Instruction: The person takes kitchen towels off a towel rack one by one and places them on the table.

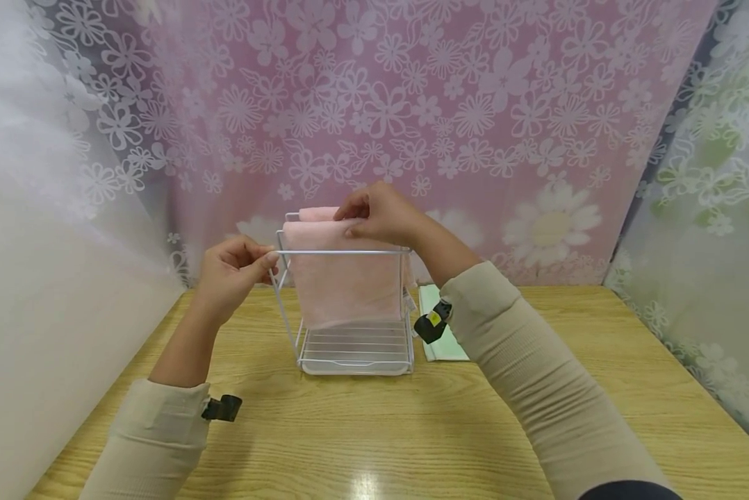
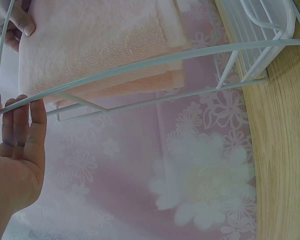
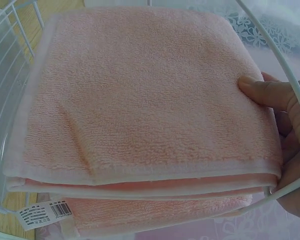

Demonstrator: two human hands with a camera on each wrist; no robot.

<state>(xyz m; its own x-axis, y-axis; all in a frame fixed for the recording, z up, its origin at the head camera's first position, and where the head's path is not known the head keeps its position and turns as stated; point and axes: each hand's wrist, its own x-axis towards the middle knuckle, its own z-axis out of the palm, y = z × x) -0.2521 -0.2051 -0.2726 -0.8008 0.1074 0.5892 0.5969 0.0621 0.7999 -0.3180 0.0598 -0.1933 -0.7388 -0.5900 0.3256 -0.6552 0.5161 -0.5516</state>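
Observation:
A white wire rack (image 1: 343, 251) with several top bars stands on the table. Over its middle bar hangs a folded pink towel (image 1: 349, 292). More pink towelling (image 1: 317, 213) shows on the bar behind. My left hand (image 1: 227, 274) grips the rack's front left top corner, fingertips round the wire in the left wrist view. With thumb and fingers, my right hand (image 1: 388, 217) pinches the towel's folded top edge. The thumb lies on the near face in the right wrist view; the fingers behind are partly hidden. A white printed tag (image 3: 44, 214) sticks out at the towel's side.
A white tray (image 1: 356, 370) forms the rack's base. Right of it, a folded pale green cloth (image 1: 449, 351) lies on the wooden table (image 1: 324, 437), partly behind the right sleeve. A pink flowered curtain (image 1: 449, 90) hangs behind the table.

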